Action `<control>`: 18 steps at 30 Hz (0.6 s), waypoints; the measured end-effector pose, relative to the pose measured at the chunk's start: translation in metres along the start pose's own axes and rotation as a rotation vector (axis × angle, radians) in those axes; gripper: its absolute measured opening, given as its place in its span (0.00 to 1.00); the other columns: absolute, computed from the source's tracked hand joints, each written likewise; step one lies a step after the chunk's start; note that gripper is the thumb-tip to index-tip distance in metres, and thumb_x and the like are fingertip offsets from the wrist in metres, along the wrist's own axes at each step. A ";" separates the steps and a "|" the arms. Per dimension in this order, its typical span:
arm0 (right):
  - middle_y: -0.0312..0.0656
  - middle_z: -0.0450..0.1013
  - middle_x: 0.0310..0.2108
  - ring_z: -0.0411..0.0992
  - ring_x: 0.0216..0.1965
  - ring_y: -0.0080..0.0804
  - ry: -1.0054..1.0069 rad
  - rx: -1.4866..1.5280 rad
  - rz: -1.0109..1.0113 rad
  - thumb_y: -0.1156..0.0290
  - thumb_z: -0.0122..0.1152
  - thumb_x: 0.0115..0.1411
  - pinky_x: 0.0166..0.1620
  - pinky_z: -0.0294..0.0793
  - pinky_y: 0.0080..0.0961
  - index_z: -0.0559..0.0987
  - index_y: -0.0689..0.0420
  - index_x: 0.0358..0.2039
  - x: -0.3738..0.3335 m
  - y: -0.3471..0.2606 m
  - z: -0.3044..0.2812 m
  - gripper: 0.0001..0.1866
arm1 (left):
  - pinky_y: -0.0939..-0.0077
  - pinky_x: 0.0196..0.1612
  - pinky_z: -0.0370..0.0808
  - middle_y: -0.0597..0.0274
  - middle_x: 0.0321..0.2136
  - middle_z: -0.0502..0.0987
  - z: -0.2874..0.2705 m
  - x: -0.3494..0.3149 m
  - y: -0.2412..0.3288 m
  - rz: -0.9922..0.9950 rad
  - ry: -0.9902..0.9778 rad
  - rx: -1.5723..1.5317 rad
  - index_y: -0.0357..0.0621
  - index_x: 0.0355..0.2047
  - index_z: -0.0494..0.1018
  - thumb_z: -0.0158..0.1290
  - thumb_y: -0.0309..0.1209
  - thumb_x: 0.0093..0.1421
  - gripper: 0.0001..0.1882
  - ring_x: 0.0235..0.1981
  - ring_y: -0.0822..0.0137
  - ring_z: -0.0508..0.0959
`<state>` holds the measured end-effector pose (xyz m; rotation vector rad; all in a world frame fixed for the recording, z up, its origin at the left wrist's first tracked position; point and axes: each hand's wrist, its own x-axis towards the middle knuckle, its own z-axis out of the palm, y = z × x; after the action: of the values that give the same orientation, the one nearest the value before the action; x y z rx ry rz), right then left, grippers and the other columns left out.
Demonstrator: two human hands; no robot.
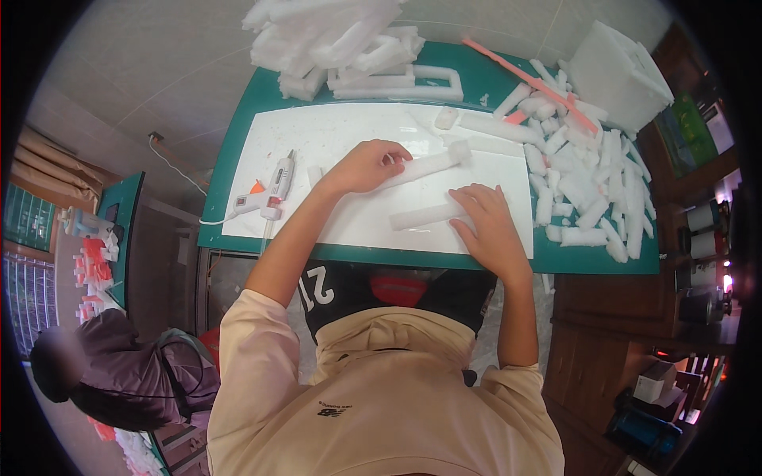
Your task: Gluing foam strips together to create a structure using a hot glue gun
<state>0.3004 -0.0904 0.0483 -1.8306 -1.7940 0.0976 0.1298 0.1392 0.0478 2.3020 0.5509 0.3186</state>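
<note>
I see the green surface (238, 143) under both grips and a white board (357, 230) on it; beyond the left grip, a foam stack (325, 36) runs out of view. My left grip (371, 165) curls, palm down, over the block-ended foam strip's (429, 164) near end, hiding it. My right grip (488, 218), thumb spread from fingers, covers the plain foam strip's (425, 216) right end. I can't tell whether either grips firmly.

A grey tiled wall (182, 79), tan curtain (44, 170) and barred window (32, 289) left, brown wooden cabinets (603, 300) right
</note>
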 end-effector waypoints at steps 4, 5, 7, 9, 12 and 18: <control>0.46 0.70 0.50 0.65 0.57 0.45 -0.004 0.007 -0.003 0.71 0.61 0.58 0.66 0.53 0.55 0.75 0.56 0.52 0.001 -0.003 0.003 0.20 | 0.68 0.44 0.75 0.53 0.36 0.81 0.004 0.002 0.004 -0.031 0.003 0.050 0.42 0.43 0.79 0.56 0.29 0.59 0.13 0.35 0.58 0.79; 0.46 0.70 0.50 0.65 0.57 0.45 0.007 0.012 -0.005 0.71 0.61 0.58 0.66 0.53 0.55 0.75 0.56 0.52 0.001 -0.004 0.004 0.20 | 0.68 0.44 0.75 0.53 0.37 0.81 0.003 0.001 0.005 -0.035 0.039 0.059 0.41 0.44 0.79 0.56 0.29 0.59 0.13 0.36 0.58 0.79; 0.46 0.70 0.49 0.66 0.56 0.45 0.008 0.027 -0.013 0.71 0.61 0.58 0.66 0.53 0.54 0.75 0.56 0.51 0.005 -0.007 0.006 0.19 | 0.68 0.44 0.75 0.52 0.38 0.81 -0.002 -0.006 0.007 -0.040 0.072 0.063 0.41 0.44 0.79 0.56 0.29 0.59 0.13 0.37 0.57 0.80; 0.46 0.70 0.49 0.66 0.56 0.46 0.009 0.040 -0.018 0.71 0.61 0.58 0.67 0.53 0.54 0.76 0.57 0.50 0.006 -0.009 0.008 0.18 | 0.71 0.47 0.75 0.56 0.42 0.81 -0.018 -0.022 0.017 0.023 0.217 0.086 0.41 0.46 0.78 0.54 0.27 0.62 0.13 0.39 0.62 0.80; 0.47 0.71 0.47 0.68 0.53 0.47 0.025 0.043 -0.064 0.72 0.60 0.59 0.63 0.61 0.47 0.76 0.58 0.49 0.012 -0.017 0.010 0.17 | 0.72 0.48 0.75 0.58 0.43 0.81 -0.055 -0.072 0.048 0.052 0.403 -0.034 0.39 0.47 0.78 0.52 0.25 0.63 0.12 0.42 0.66 0.80; 0.49 0.73 0.45 0.70 0.49 0.48 0.033 0.192 -0.158 0.75 0.60 0.58 0.53 0.71 0.39 0.76 0.60 0.48 0.042 -0.046 0.029 0.17 | 0.72 0.52 0.74 0.54 0.46 0.78 -0.116 -0.181 -0.004 -0.222 0.629 0.176 0.40 0.50 0.74 0.48 0.18 0.59 0.18 0.50 0.62 0.78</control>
<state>0.2513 -0.0443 0.0581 -1.5448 -1.8316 0.1724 -0.0746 0.1259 0.1144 2.2552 1.1738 0.9273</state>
